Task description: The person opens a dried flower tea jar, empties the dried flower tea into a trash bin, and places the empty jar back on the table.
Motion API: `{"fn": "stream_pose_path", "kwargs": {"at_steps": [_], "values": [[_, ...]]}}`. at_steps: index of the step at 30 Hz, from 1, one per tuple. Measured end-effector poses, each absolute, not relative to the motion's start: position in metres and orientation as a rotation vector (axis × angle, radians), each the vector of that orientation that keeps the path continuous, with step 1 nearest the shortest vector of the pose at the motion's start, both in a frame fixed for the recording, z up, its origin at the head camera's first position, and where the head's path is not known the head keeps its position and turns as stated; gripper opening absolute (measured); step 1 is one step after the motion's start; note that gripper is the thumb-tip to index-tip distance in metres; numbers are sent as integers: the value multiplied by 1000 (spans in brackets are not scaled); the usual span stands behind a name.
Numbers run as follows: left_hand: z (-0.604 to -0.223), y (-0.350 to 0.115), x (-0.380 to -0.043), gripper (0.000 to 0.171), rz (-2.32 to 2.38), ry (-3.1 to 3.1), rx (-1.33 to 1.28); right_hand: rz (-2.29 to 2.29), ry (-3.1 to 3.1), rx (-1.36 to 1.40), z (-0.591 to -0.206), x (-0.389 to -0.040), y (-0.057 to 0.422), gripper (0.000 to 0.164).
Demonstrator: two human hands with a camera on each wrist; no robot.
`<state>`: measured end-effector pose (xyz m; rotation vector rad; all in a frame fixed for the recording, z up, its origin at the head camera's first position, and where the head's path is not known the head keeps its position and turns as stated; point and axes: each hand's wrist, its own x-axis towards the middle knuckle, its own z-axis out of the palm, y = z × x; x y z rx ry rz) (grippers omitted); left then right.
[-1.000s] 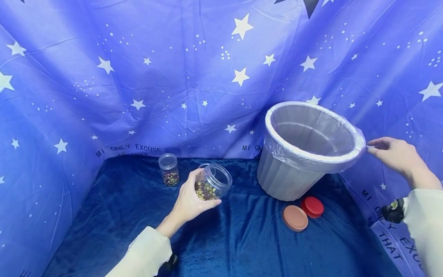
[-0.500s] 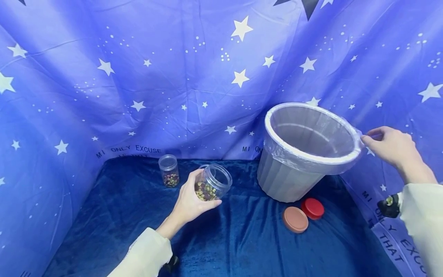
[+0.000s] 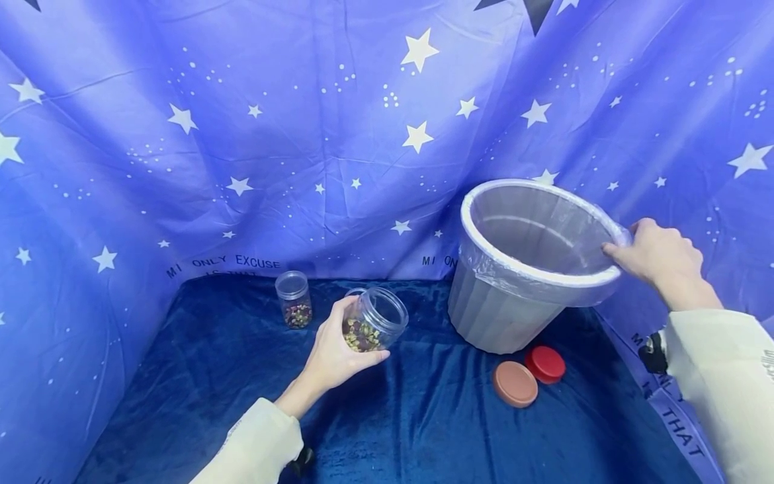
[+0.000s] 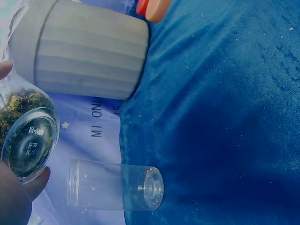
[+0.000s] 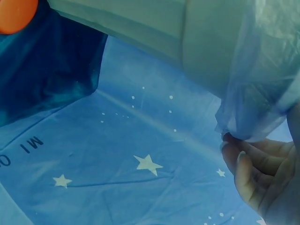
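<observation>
My left hand (image 3: 338,353) grips a clear plastic jar (image 3: 376,321), lidless and tilted with its mouth toward the right. Dried flower-like bits (image 4: 26,105) lie inside it. My right hand (image 3: 659,259) holds the right rim of a ribbed grey trash bin (image 3: 502,316), thumb over the inner edge. In the right wrist view its fingers (image 5: 248,176) curl beneath the thin clear bag (image 5: 248,117) that lines the bin. Behind the held jar stands another clear jar (image 4: 108,185) with a few crumbs at its bottom, mostly hidden in the head view.
A small clear jar (image 3: 294,300), partly filled with dried bits, stands at the back left. Before the bin lie a red lid (image 3: 546,364) and a brownish-orange lid (image 3: 515,384) on the dark blue cloth (image 3: 423,430). Star-printed curtains (image 3: 326,134) enclose the space.
My right hand has moved left from the bag's outer edge onto the bin's rim, its thumb now over the inside. The left hand and its jar have stayed nearly still.
</observation>
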<state>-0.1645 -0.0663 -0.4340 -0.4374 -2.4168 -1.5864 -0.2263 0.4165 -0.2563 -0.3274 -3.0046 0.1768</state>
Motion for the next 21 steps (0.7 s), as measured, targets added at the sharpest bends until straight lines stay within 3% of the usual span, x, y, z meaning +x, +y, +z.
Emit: {"fn": "stream_pose_path", "kwargs": {"at_steps": [6,21], "values": [[-433,-64,-165,94,-1603,-2421,-439,182,-3030,-395,-258,-224,414,52],[-429,-64,-170,93,-1642,-2383,-413,292,-3009,-482,-267,-226,406,47]]}}
